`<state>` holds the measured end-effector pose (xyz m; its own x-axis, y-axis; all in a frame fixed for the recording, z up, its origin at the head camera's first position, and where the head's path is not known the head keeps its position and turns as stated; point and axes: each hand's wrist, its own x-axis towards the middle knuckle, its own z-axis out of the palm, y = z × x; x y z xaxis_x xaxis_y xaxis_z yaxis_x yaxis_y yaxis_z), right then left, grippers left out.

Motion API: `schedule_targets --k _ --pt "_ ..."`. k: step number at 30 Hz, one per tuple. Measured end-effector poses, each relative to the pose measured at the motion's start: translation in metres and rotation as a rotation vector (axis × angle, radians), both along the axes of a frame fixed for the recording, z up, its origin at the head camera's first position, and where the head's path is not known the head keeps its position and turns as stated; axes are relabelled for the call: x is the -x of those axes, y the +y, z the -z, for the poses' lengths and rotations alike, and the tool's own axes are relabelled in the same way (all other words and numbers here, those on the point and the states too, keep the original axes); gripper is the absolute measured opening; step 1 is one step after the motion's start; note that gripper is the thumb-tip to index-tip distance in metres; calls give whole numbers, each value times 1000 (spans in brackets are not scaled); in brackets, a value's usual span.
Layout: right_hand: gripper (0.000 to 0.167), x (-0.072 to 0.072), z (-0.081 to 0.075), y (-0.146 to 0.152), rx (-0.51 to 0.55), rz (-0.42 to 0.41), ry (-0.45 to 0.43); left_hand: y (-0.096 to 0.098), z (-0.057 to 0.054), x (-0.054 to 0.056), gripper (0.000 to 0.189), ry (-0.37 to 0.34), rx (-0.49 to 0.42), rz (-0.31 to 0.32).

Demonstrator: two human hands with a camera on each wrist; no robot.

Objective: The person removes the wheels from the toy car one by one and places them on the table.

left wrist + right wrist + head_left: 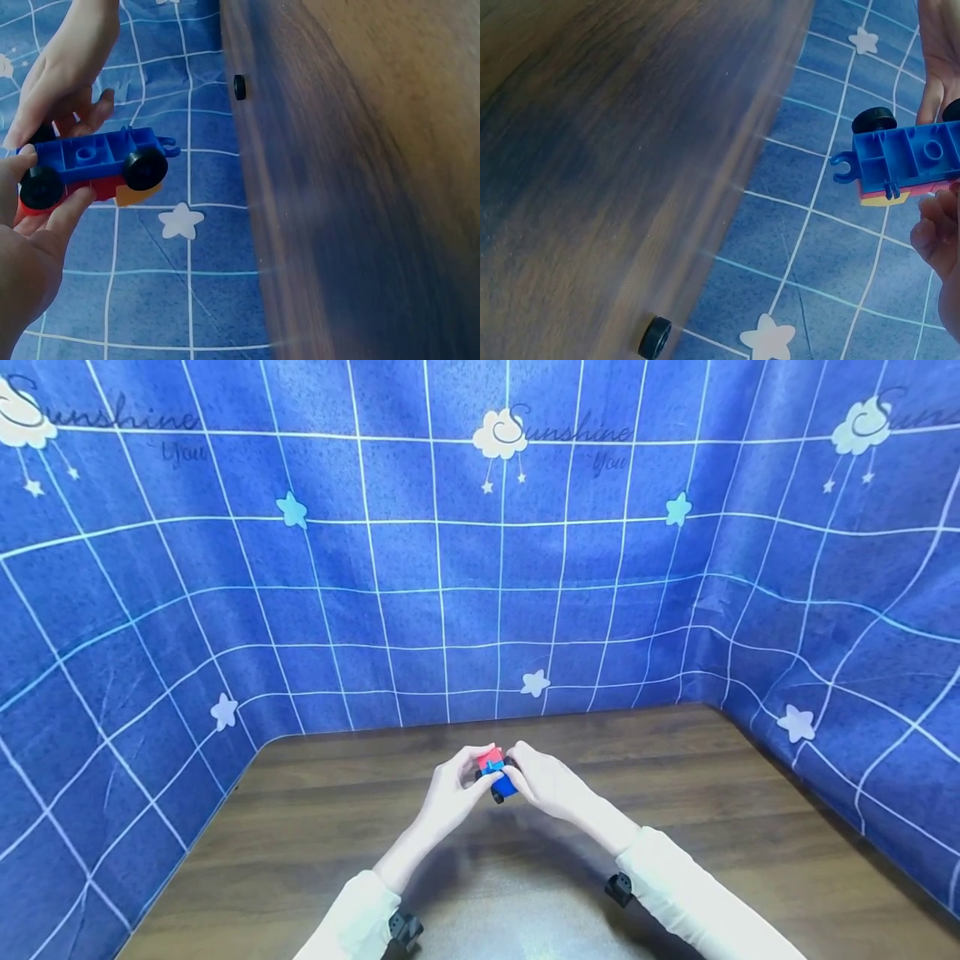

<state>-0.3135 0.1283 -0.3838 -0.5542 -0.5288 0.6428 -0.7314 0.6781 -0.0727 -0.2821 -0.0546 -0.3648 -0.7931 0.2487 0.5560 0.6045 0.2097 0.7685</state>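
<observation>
Both hands hold a small toy car (504, 786) above the table. Its blue chassis (97, 157) faces the wrist cameras with the open underside, which has a hook at one end. My left hand (448, 792) grips it with fingers and thumb along one side, where two black wheels (145, 169) are fitted. On the opposite side my right hand (553, 787) holds the car's end, fingers curled near another black wheel. A bare blue axle stub (892, 190) sticks out on that side. Red blocks (491, 758) and a yellow piece (883, 200) sit on the chassis.
A loose black wheel (655, 337) stands on its tread near the edge of the brown wooden table (337, 835), beyond the hands. A blue curtain (465, 552) with white lines and stars hangs behind the table and along both sides.
</observation>
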Motion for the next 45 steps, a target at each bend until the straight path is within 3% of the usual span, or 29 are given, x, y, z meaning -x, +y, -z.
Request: schedule_targets --k 5,7,12,15,23,31,35,38,42,45 --pt "15 -1 3 -2 -11 36 41 1 1 1 33 33 -11 -16" --pt "17 -2 4 -3 69 3 36 0 1 2 33 22 -25 -8" --pt "30 -6 6 -7 358 -167 -18 -4 -2 5 35 -46 -65 29" --pt "30 -6 6 -7 411 -199 -17 -5 -6 5 36 -63 -61 52" --pt "38 -10 6 -7 226 -39 135 0 -9 -1 34 -87 -23 48" --pt "50 -12 8 -7 149 4 188 0 -8 -7 34 -79 -13 37" --pt "51 -11 8 -8 116 19 208 -1 9 6 34 -70 -33 39" --pt "49 -10 7 -9 91 22 274 -2 21 18 34 -58 -53 37" --pt "46 -6 8 -9 68 9 392 -2 22 17 34 -61 -64 32" --pt "45 -5 9 -9 67 5 425 -2 23 17 33 -70 -64 26"
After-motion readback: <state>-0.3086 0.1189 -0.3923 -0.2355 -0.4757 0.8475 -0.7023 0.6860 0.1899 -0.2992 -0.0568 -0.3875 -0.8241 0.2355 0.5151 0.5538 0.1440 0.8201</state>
